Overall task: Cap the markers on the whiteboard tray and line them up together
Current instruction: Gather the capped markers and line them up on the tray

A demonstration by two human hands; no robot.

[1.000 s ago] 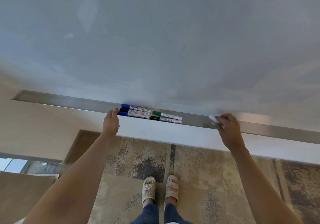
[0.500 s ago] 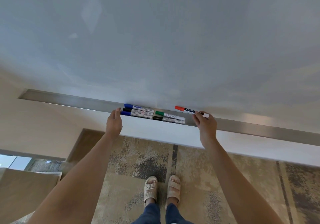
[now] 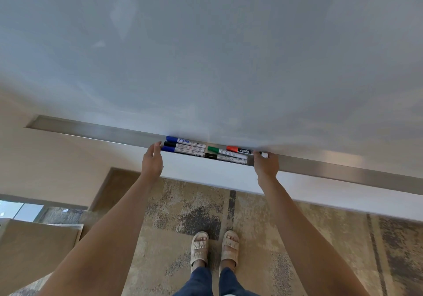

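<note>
Sandals (image 3: 214, 248) on patterned carpet (image 3: 174, 208) nearest. Higher, left hand (image 3: 152, 162) flat and unclenched, fingertips against the cap ends of the stacked markers (image 3: 184, 146) in the metal tray (image 3: 343, 172). Right hand (image 3: 265, 164) pinches the tail of the red marker (image 3: 240, 150), which lies in the tray behind the green marker (image 3: 226, 152), whiteboard (image 3: 206, 55) beyond.

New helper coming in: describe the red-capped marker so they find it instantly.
Follow the long metal tray under the whiteboard to the marker cluster. The red-capped marker lies rightmost, nearest the board, its tail at the right hand. It alone has a red cap.
</note>
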